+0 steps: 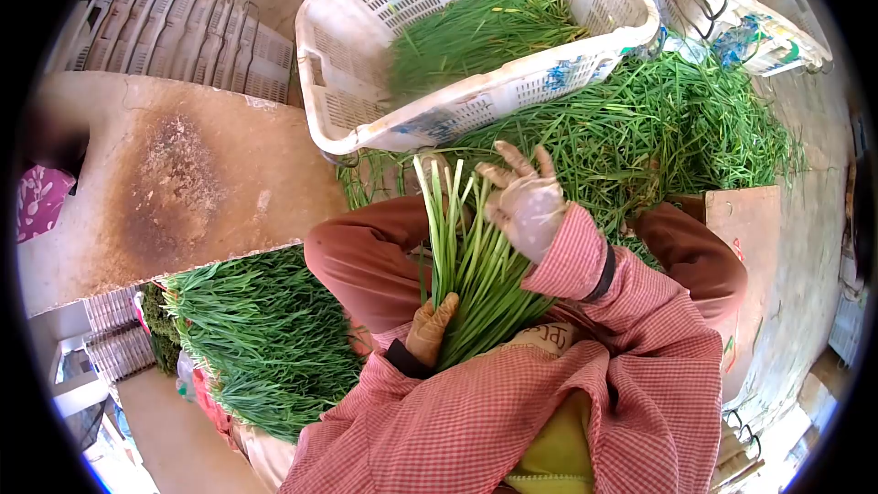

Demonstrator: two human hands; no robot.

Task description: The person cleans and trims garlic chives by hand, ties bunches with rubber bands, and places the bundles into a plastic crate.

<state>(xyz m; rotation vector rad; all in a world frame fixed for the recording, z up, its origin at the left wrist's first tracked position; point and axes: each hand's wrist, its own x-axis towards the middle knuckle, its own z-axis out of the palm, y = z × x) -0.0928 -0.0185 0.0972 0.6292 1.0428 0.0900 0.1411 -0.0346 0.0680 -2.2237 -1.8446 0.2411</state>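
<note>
My left hand point(431, 329), in a stained glove, is wrapped round a bunch of garlic chives point(480, 288) held over my lap. The pale stalk ends point away from me and fan apart a little, while the green leaves run down toward my body. My right hand point(529, 210), gloved too, is raised beside the pale ends at the right. Its fingers are spread, the palm faces up, and nothing shows in it. Whether its fingertips touch the nearest stalks I cannot tell.
Ahead stands a white plastic crate point(476, 119) with green leaves inside. Loose leaves point(640, 128) lie heaped beside it. To my left are a stained board point(101, 155) and a thick stack of chives point(265, 338). Nested crates point(183, 32) stand at the upper left.
</note>
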